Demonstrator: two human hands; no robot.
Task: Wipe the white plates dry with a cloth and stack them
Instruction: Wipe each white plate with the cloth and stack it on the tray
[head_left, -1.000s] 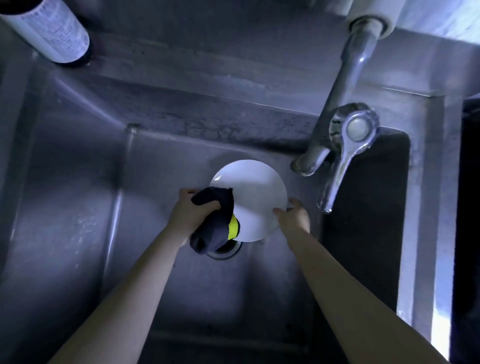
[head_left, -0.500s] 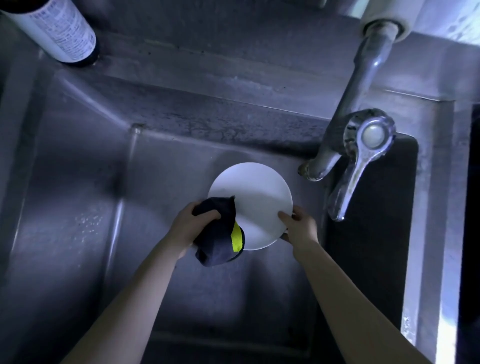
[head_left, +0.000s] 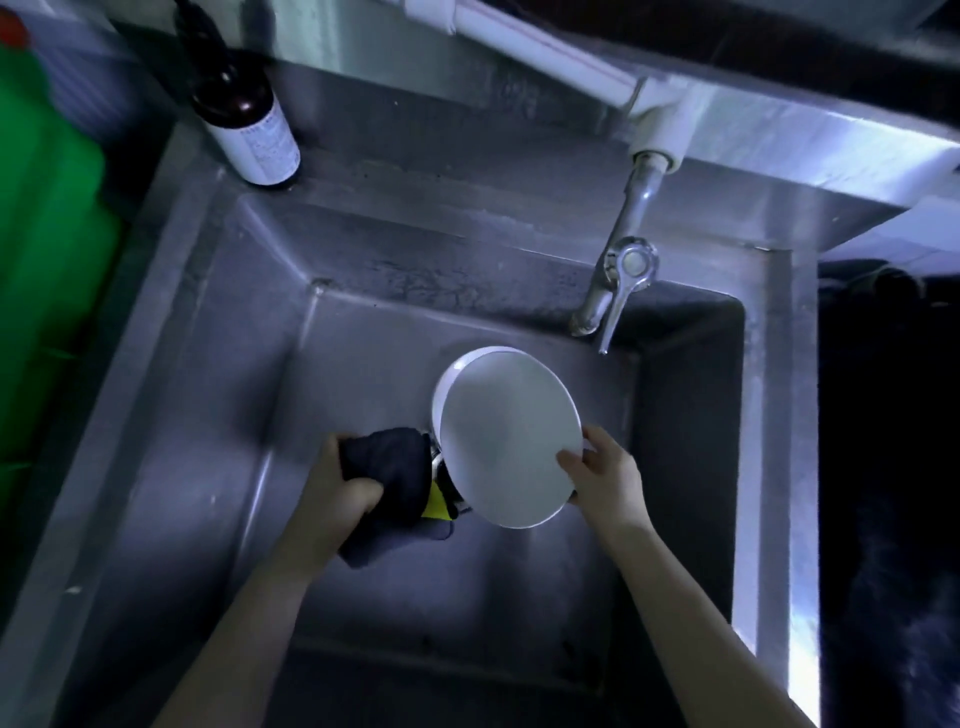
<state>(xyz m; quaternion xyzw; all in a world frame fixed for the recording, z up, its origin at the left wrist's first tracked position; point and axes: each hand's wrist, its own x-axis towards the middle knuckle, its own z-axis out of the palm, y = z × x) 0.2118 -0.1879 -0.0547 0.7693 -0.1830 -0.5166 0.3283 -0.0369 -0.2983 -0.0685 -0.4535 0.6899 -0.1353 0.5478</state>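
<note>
A round white plate (head_left: 506, 426) is held tilted over the steel sink basin. My right hand (head_left: 602, 473) grips its lower right rim, thumb on the face. A thin white edge shows along the plate's upper left; I cannot tell whether it is a second plate behind. My left hand (head_left: 340, 486) is closed on a dark cloth with a yellow patch (head_left: 397, 478), just left of the plate. The cloth touches the plate's lower left edge.
The sink's far wall (head_left: 415, 270) and bare floor (head_left: 374, 384) surround the plate. A chrome tap with a lever (head_left: 621, 280) hangs over the back right. A brown bottle (head_left: 244, 114) stands on the back left ledge. Something green (head_left: 47, 249) fills the left edge.
The cloth has slid off the plate's face to its left edge. The plate has tilted and shifted right. My view has pulled back, showing more of the sink.
</note>
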